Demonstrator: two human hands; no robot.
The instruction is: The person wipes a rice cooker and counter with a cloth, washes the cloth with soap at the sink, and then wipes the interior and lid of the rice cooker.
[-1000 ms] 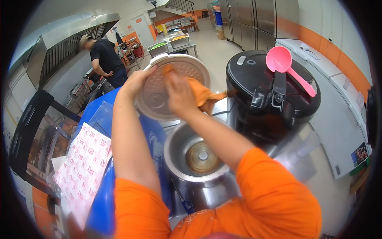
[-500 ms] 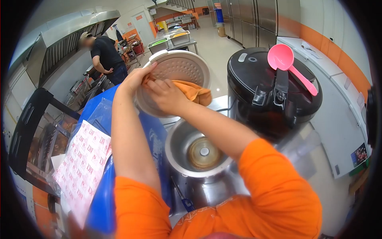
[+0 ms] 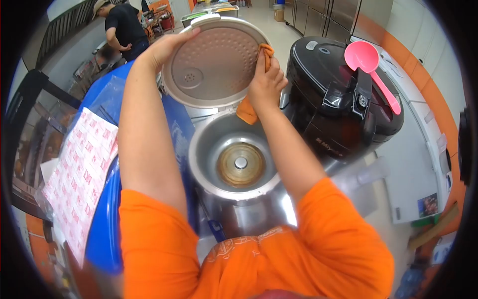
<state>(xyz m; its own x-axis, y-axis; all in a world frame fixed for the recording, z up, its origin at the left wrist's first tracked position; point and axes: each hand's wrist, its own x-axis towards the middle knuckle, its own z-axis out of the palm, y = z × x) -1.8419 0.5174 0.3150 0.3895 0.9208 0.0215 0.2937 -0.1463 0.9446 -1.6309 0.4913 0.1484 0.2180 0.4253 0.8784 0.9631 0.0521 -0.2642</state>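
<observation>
The raised lid point(image 3: 214, 62) of a rice cooker stands open, its dimpled inner side facing me. My left hand point(image 3: 172, 49) grips the lid's upper left rim. In my right hand point(image 3: 269, 84) is an orange cloth point(image 3: 246, 110), pressed against the lid's right edge, part of it hanging below the fingers. Below the lid, the cooker's metal well point(image 3: 199, 167) shows a brownish stained heating plate point(image 3: 226, 172) with a round knob at its centre.
To the right stands a closed black cooker point(image 3: 318, 74) with a pink ladle point(image 3: 362, 56) on top. Patterned paper point(image 3: 82, 174) lies on a blue surface point(image 3: 107, 214) at left. Another person point(image 3: 124, 27) stands at the back left, beyond a dark-framed glass cabinet point(image 3: 40, 124).
My right hand has moved with the cloth from the lid's left side to its right edge. My left hand stays on the rim. The view has tilted downward.
</observation>
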